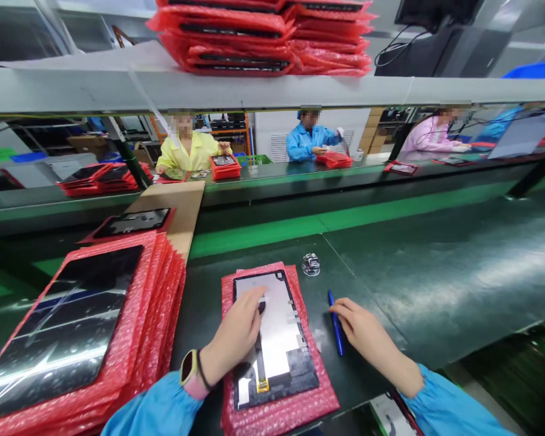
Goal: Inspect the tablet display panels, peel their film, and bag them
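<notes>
A tablet screen panel [281, 333] lies with its silver back up on a stack of red bubble-wrap bags [318, 399]. My left hand [236, 327] rests over the panel's upper left part, fingers stretched out; a small dark spot shows beside its fingertips, and I cannot tell what it is. To the right of the panel, my right hand [358, 327] has its thumb and fingertips closed on the upper part of a blue pen [337, 333], which is at the dark green tabletop. A small clear round piece [311, 264] sits beyond the panel.
At left stands a tall stack of red bubble-wrap bags [158, 303] with a black screen [72, 321] on top. Another panel [134, 222] lies behind it by a brown board [177, 212]. A shelf [118, 91] with red-wrapped packs [236, 36] crosses above. Several people work opposite.
</notes>
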Motion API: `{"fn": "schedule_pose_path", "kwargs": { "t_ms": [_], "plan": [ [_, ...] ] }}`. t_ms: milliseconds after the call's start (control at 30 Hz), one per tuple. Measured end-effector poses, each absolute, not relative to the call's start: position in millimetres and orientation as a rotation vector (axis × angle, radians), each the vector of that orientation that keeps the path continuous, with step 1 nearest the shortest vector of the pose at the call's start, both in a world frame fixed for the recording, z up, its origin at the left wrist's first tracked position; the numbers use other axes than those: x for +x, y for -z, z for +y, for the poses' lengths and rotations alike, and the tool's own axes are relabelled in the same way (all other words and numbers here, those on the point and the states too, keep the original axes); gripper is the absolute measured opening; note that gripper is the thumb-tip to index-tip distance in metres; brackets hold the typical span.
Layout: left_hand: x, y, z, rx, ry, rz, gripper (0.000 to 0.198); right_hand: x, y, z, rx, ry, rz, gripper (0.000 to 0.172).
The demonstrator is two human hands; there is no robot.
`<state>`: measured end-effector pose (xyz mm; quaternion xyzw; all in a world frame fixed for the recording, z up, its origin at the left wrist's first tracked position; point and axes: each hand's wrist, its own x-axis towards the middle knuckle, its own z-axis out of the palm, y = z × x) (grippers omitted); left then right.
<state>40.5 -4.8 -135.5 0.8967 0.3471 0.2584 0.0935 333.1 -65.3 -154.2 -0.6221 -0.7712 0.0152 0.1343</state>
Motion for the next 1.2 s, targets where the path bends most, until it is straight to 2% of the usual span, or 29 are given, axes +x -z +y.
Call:
{"fn": "schedule_pose_path", "kwargs": {
  "t_ms": [67, 167, 267, 400, 433, 467, 567, 633, 700, 733, 800, 933, 1067, 1200],
  "plan": [
    [24.7, 134.3, -21.3, 2.560, -0.739, 1.035, 0.027, 341.3, 163.4, -65.2, -1.671, 0.063, -2.359, 0.038],
    [1.3, 140.6, -41.5, 2.242, -0.745, 1.180, 0.014, 356.0, 172.5, -65.9, -1.303, 0.401, -2.547, 0.038],
    [-17.5, 149.2, -47.6, 1.704, -0.749, 1.257, 0.017, 369.0, 173.0, -65.8, -1.041, 0.568, -2.546, 0.032],
    [-26.7, 153.6, -42.9, 1.148, -0.758, 1.125, 0.039, 353.7, 164.7, -67.2, -1.119, 0.252, -2.138, 0.011],
    [-26.4, 153.3, -41.5, 1.065, -0.763, 1.116, 0.042, 342.2, 162.5, -68.6, -1.183, 0.151, -1.975, 0.010],
    [-25.6, 152.6, -40.4, 0.993, -0.767, 1.116, 0.044, 328.6, 160.8, -70.3, -1.232, 0.079, -1.857, 0.012],
    [-23.1, 149.4, -38.4, 0.868, -0.774, 1.120, 0.045, 285.4, 159.0, -75.5, -1.247, -0.679, -1.325, 0.018],
    [-22.4, 146.9, -38.1, 0.841, -0.774, 1.128, 0.045, 263.2, 160.7, -76.4, -1.156, -1.039, -1.158, 0.037],
    [-22.4, 143.8, -38.2, 0.832, -0.771, 1.138, 0.045, 249.3, 163.8, -74.9, -1.140, -1.190, -1.143, 0.055],
    [-22.4, 142.1, -38.3, 0.821, -0.770, 1.137, 0.045, 244.9, 165.4, -73.8, -1.163, -1.210, -1.162, 0.059],
    [-21.8, 138.2, -38.5, 0.774, -0.774, 1.118, 0.044, 239.3, 168.5, -72.2, -1.229, -1.197, -1.197, 0.055],
    [-19.9, 131.4, -38.9, 0.623, -0.815, 1.086, 0.042, 232.9, 174.3, -72.7, -1.402, -1.004, -1.241, 0.030],
    [-20.4, 129.6, -40.4, 0.533, -0.851, 1.076, 0.041, 229.1, 178.2, -72.1, -1.500, -0.805, -1.309, 0.041],
    [-21.8, 131.5, -41.4, 0.515, -0.867, 1.059, 0.038, 227.0, 177.6, -69.5, -1.513, -0.765, -1.364, 0.037]
  ]
}}
